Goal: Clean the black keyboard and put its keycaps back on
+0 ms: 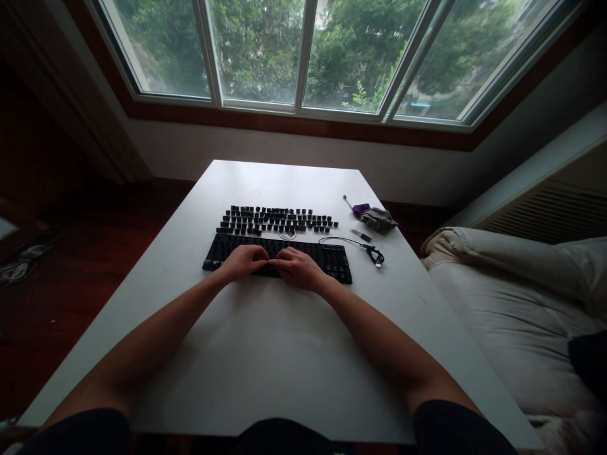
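Note:
A black keyboard (332, 256) lies across the white table in front of me, many of its keycaps off. My left hand (243, 261) rests over its front left half with curled fingers. My right hand (300, 268) is bent over the middle from the other side. The fingertips of both hands meet above the keyboard's front edge, pinched together. Whatever is between them is too small or hidden to name. Rows of loose black keycaps (256, 219) lie just behind the keyboard.
A coiled black USB cable (374, 254) lies right of the keyboard. Beyond it are a small dark tool (360, 234), a grey cloth (378, 220), a purple item (361, 210) and a thin stick with a pale tip (347, 201). A light sofa (493, 291) stands right of the table (275, 354).

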Demonstrator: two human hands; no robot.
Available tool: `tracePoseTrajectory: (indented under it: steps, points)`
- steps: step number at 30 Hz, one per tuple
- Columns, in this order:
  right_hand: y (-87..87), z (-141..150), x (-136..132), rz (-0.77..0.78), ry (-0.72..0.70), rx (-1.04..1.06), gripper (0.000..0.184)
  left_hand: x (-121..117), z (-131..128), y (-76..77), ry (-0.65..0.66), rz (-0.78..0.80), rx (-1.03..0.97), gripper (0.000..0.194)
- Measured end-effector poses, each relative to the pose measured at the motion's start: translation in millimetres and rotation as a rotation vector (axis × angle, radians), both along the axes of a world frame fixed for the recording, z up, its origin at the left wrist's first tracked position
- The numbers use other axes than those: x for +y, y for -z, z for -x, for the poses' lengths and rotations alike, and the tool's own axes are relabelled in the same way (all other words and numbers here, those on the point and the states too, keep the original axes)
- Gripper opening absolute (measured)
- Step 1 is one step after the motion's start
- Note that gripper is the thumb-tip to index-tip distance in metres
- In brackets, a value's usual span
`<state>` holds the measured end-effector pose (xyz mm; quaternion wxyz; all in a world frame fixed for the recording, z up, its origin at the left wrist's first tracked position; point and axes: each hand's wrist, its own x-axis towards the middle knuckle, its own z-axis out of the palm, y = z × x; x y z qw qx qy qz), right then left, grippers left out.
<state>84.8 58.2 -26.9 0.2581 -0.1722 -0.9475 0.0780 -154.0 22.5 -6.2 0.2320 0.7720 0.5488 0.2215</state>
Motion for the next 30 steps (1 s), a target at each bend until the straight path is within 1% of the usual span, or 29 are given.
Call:
tracePoseTrajectory:
  steps: [5, 11, 17, 21, 25, 27, 30]
  points:
    - [-0.1, 0, 1, 0.029, 0.001, 0.010, 0.035, 1, 1, 0.6, 0.009, 0.003, 0.004, 0.021]
    - [0.6, 0, 1, 0.040, 0.004, 0.005, 0.035, 3, 0, -1.3, 0.014, 0.022, 0.014, 0.018]
    - [4.3, 1, 4, 0.046, -0.006, -0.012, 0.039, 4, 1, -0.9, 0.017, -0.001, 0.063, 0.015]
    - [6.6, 0, 4, 0.025, -0.009, -0.016, 0.040, 3, 1, 1.6, 0.019, -0.041, 0.057, 0.016]
    - [3.8, -2, 3, 0.083, -0.005, 0.021, 0.038, 6, 3, 0.5, 0.031, -0.114, 0.055, 0.018]
    - [1.3, -3, 3, 0.124, 0.004, 0.039, 0.037, 12, 6, -1.4, -0.015, -0.178, 0.104, 0.018]
    - [-1.1, -4, 1, 0.157, 0.023, 0.053, 0.034, 29, 14, -4.4, -0.106, -0.270, 0.220, 0.019]
